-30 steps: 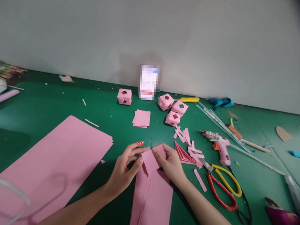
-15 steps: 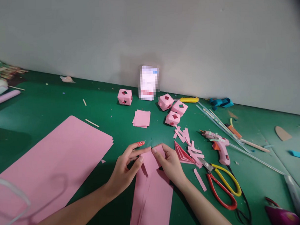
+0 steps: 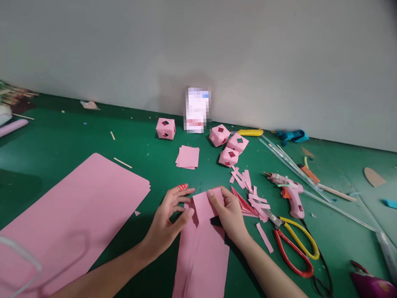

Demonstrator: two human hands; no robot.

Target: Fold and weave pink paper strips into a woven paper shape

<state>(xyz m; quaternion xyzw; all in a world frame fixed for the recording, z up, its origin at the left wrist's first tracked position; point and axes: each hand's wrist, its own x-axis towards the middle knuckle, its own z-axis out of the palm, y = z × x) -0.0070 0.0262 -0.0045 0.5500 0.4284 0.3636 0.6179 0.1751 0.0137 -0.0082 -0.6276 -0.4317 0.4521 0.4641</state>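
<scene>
A long pink paper strip [image 3: 202, 253] lies on the green table [image 3: 55, 145] in front of me. My left hand [image 3: 166, 219] rests at the strip's far left corner, thumb pressed on the paper and fingers curled; one nail is painted red. My right hand [image 3: 230, 213] pinches the strip's far end, where a flap is folded up. Just right of that hand lies a folded pink triangle [image 3: 242, 204].
A large pink sheet [image 3: 67, 214] lies to the left. Beyond are a stack of pink squares [image 3: 187, 157], several pink paper cubes [image 3: 229, 145], pink offcuts [image 3: 252, 195], red-and-yellow scissors [image 3: 293, 245], a pink glue gun [image 3: 289, 193], glue sticks and a yellow knife [image 3: 251, 132] by the wall.
The far end of the strip has been folded into a squarer flap. My left index finger has drawn back from the edge, and my right fingers have shifted slightly right.
</scene>
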